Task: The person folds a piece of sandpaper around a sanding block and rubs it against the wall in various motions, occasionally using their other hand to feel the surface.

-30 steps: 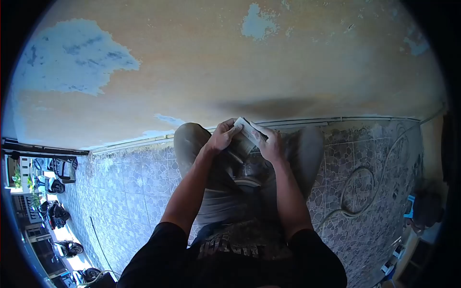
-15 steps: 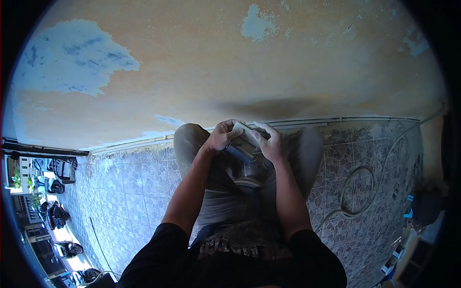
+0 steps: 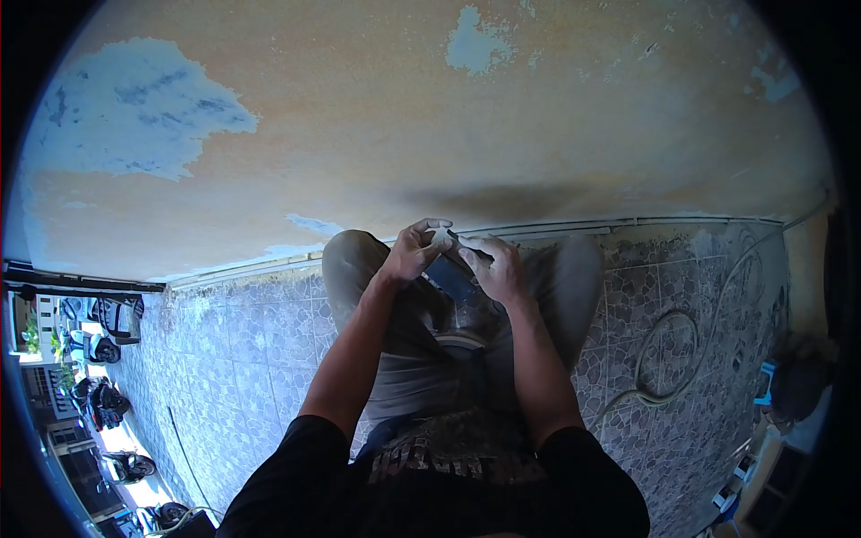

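And here I've got the dark sheet between my knees, pinched in my left hand, seemingly to keep it steady, while my right hand sits at its edge, grip too hidden to tell

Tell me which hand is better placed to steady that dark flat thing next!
Probably the left hand: its thumb and fingers seem to pinch the dark flat piece near its upper end, while the right hand has thumb and forefinger looking more spread.
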`<state>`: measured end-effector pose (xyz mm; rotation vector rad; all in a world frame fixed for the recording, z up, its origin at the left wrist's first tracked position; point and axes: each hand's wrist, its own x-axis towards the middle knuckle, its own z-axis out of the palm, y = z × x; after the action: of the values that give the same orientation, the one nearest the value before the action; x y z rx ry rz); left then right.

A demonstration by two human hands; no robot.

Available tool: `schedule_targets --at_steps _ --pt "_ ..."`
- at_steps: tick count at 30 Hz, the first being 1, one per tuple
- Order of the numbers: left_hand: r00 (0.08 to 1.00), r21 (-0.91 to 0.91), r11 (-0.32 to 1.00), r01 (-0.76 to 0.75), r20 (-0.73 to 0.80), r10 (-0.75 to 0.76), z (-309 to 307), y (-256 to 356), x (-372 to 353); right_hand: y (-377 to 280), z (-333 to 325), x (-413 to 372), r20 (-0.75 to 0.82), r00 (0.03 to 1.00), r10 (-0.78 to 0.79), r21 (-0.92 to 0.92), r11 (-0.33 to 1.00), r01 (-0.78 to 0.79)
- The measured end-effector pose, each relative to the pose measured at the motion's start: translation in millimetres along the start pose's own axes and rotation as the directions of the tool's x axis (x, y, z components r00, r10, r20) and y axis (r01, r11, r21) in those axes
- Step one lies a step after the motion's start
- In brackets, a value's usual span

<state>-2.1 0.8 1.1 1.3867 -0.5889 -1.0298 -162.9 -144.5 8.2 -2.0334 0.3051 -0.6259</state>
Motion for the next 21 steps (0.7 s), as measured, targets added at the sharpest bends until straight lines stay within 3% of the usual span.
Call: schedule_targets --at_steps 6,11,14,18,21 --pt "1.0 -0.031 1.0 -0.003 0.001 0.003 -1 -3 2 2 2 -1 -0.008 1.0 0.014 -0.044 0.999 -0.014" --pt "0.991 0.002 0.998 0.066 -0.12 -0.065 7 8 -1 -5 2 -1 0.008 0.999 -0.034 -0.088 0.996 0.034" --pt "0.987 -0.023 0.991 0.131 -0.093 -0.132 0 3 1 -8 7 -1 -0.009 0.997 -0.07 -0.04 0.997 0.07" --pt "0.993 0.019 0.997 0.079 -0.091 -0.077 2 2 0 -3 6 -2 0.007 0.998 -0.055 -0.081 0.995 0.056" --pt "0.995 0.157 0.987 0.035 -0.095 -0.021 2 4 1 -7 3 0 -0.023 0.998 0.065 0.044 0.997 -0.064"
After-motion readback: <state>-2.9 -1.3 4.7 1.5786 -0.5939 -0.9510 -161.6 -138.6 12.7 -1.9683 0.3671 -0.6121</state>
